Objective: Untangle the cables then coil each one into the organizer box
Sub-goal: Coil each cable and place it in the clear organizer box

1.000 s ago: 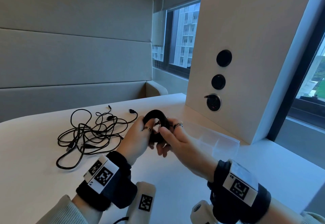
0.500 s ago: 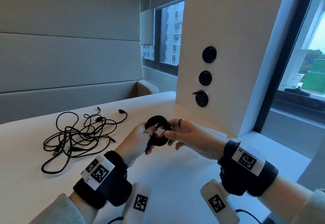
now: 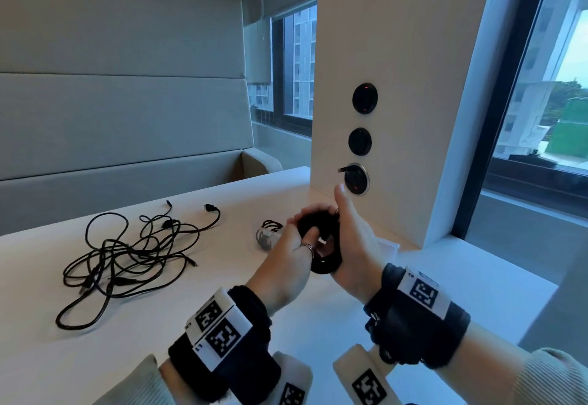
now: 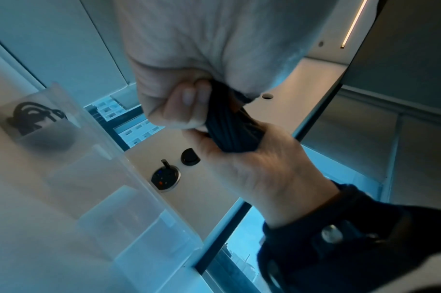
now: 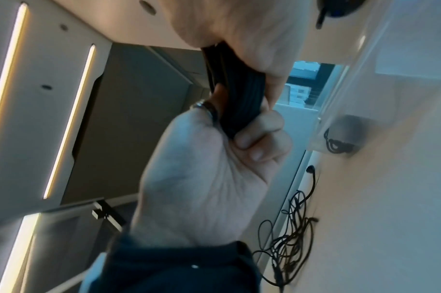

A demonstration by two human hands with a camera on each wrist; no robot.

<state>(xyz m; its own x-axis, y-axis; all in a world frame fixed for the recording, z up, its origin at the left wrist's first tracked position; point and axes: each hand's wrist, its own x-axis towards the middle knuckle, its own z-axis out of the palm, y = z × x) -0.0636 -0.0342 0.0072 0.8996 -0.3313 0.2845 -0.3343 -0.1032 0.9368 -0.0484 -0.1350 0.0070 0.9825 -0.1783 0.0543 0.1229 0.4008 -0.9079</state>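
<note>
Lying in a loose knot at the left of the white table [image 3: 159,357], the tangled black cables [image 3: 127,264] await sorting, their plug ends splayed toward the far edge. To their right, the translucent organizer box [image 4: 108,190] stands against the pillar, one small coil [image 4: 34,119] already sitting in its end compartment. Nearer the camera, the left hand [image 3: 286,264] curls its fingers round one side of a wound black cable coil [image 3: 321,264], held above the table just in front of the box, while the right hand [image 3: 353,245] grips the opposite side, thumb raised. On the pillar behind, three round wall sockets [image 3: 359,140] sit one above another. The coil looks light and limp, likely to spring open if released, so a firm pinch across all its turns, at two opposite sides as now, seems the safest hold until it is pressed into a compartment. The sheath appears smooth and may slip.
</note>
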